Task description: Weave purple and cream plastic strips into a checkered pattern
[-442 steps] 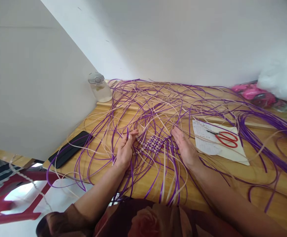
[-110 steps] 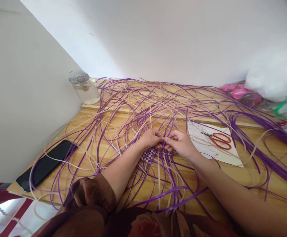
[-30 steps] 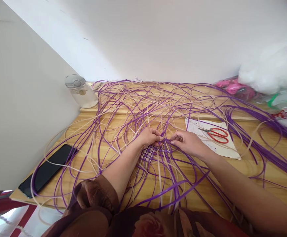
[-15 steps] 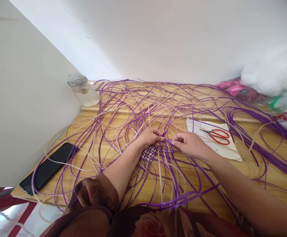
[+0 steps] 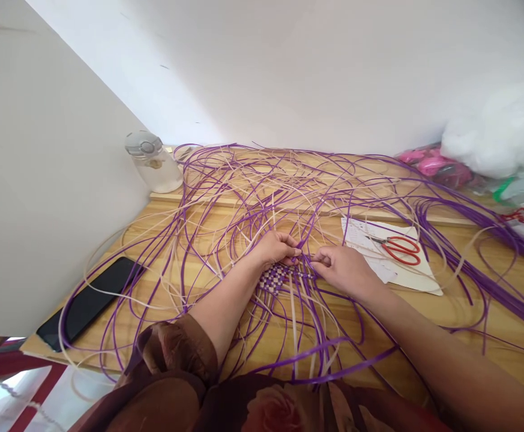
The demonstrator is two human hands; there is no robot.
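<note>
A small checkered weave [image 5: 274, 278] of purple and cream strips lies on the wooden table, with long loose strips fanning out all round it. My left hand [image 5: 277, 249] is closed at the weave's upper edge, thumb and fingers pinching purple strips. Just to its right, my right hand [image 5: 339, 268] has its fingertips pressed together on a thin purple strip. A small gap separates the two hands. Part of the weave is hidden under my left hand.
Red-handled scissors [image 5: 401, 250] rest on papers [image 5: 417, 279] at the right. A black phone [image 5: 90, 300] lies at left, below a clear bottle [image 5: 154, 165]. Plastic bags [image 5: 491, 150] and a purple strip bundle [image 5: 500, 282] are at far right.
My right hand has shifted slightly down and stays near my left hand, which has hardly moved. The purple strips near the table's front edge have spread apart.
</note>
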